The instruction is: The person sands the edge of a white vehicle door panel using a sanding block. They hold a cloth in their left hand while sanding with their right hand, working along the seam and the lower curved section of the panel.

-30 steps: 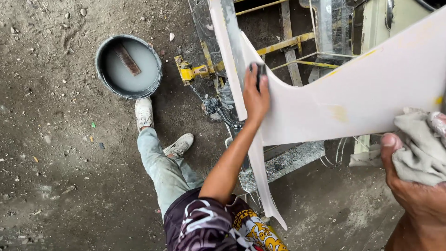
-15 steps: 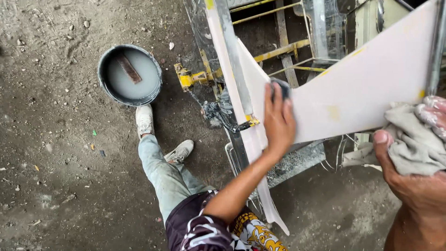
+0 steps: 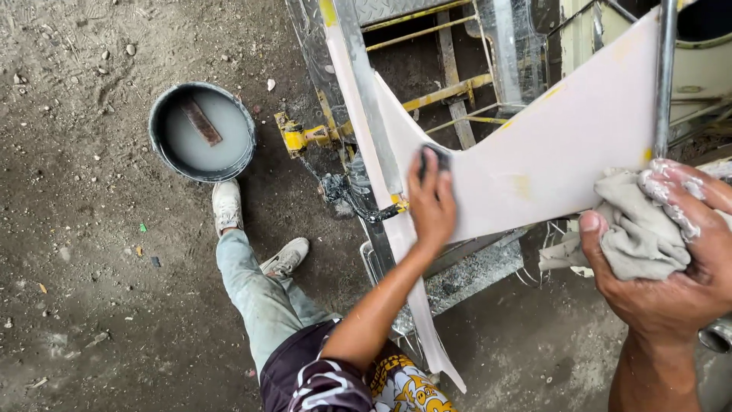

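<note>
Both hands are busy from where I watch. My left hand [image 3: 432, 204] is spread flat with its fingers curled over a dark block [image 3: 433, 159], and my right hand [image 3: 671, 282] is closed round a bunched grey rag [image 3: 637, 229].

Sweeping from the left, a round bucket [image 3: 156, 114] of cloudy grey water stands on the dirt ground [image 3: 76, 267], with a brown strip [image 3: 201, 120] lying in it. It sits just past my shoes [image 3: 226, 206], I think so that it stays within a stretch of the leg and yet apart from the work. Next comes a yellow fitting [image 3: 301, 137] at the edge of the metal frame [image 3: 457, 84].

The left hand then presses the block against the pale panel [image 3: 564, 152], near the spot where the panel narrows into a long strip running down toward me. The open palm looks meant to spread the pressure evenly and keep the block flush on the surface.

The panel widens up and to the right, tilted, and is smeared with faint yellowish patches. A chrome rod [image 3: 667, 76] crosses in front of its far end. The rag rests just below the panel's lower edge, touching it or nearly so. My right fingers [image 3: 671, 191] are coated in pale residue. I judge the rag is held there, close by, to catch the wet slurry.
</note>
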